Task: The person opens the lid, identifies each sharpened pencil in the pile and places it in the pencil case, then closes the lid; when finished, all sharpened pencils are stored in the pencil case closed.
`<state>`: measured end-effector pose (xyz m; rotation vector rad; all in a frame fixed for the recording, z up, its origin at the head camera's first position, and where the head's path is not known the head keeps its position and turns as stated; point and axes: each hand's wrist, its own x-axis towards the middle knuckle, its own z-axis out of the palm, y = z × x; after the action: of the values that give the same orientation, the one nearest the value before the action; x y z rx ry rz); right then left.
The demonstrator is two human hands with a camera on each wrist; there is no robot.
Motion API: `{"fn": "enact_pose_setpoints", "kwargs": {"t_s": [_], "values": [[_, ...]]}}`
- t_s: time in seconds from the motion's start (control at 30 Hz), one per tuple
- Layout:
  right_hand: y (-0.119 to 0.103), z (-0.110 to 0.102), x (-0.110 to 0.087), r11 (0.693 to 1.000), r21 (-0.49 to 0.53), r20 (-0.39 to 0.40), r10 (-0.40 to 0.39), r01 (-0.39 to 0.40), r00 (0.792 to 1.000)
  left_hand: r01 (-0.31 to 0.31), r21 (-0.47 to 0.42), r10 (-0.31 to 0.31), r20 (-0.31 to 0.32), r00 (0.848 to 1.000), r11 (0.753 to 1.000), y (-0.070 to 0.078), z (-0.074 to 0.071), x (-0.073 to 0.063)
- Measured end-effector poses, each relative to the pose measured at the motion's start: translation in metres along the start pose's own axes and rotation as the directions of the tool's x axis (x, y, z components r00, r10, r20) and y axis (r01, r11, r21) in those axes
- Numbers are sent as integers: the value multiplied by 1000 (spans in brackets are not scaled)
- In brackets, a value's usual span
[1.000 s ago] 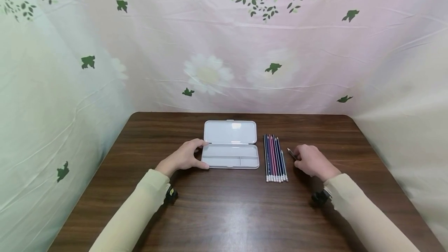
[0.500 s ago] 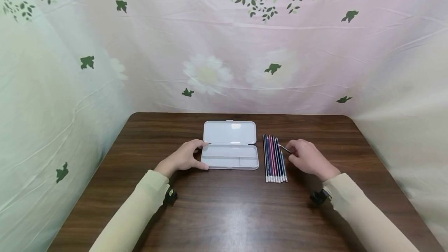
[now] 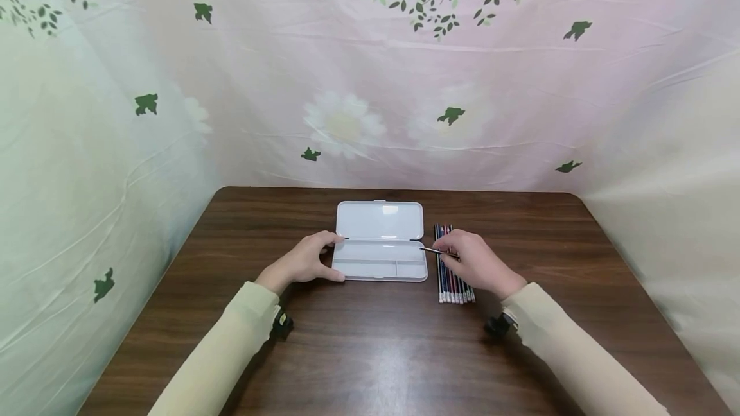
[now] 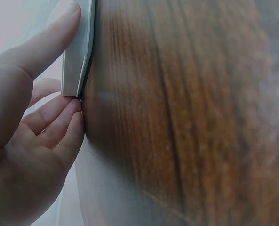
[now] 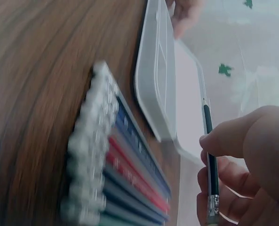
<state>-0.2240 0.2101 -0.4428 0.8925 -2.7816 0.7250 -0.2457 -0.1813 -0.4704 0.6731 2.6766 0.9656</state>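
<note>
An open white pencil case (image 3: 370, 250) lies on the table, its lid (image 3: 379, 220) folded back and its tray split into compartments. My left hand (image 3: 303, 259) holds the case's left end, thumb at the front corner and fingers at the back. Between thumb and fingers, my right hand (image 3: 476, 262) pinches a short dark pencil (image 5: 211, 155). That pencil's tip points left, over the right end of the case. Beneath the right hand lies a row of pencils (image 3: 448, 281), dark ones and red ones, white eraser ends toward me; the hand partly hides them.
The brown wooden table (image 3: 370, 339) runs back to a printed cloth backdrop (image 3: 376, 114). Cloth also hangs at the left and right sides. A black device is strapped to each wrist (image 3: 502, 324).
My right hand has moved left with the short pencil, from beside the row to above it. The pencil has swung to point left. My left hand stays on the case.
</note>
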Motion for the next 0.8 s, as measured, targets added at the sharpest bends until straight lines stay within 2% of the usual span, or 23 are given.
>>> {"fn": "enact_pose_setpoints", "kwargs": {"t_s": [0.2, 0.5, 0.8], "values": [[-18, 14, 14, 997, 20, -1, -69, 69, 998, -10, 1, 10, -6, 1000, 1000, 1, 0, 0], [-46, 32, 35, 989, 76, 56, -131, 127, 990, -6, -11, 6, -8, 1000, 1000, 0, 1, 0], [-68, 54, 50, 983, 113, 128, -158, 144, 979, 8, -5, -7, 3, 1000, 1000, 0, 0, 0]]}}
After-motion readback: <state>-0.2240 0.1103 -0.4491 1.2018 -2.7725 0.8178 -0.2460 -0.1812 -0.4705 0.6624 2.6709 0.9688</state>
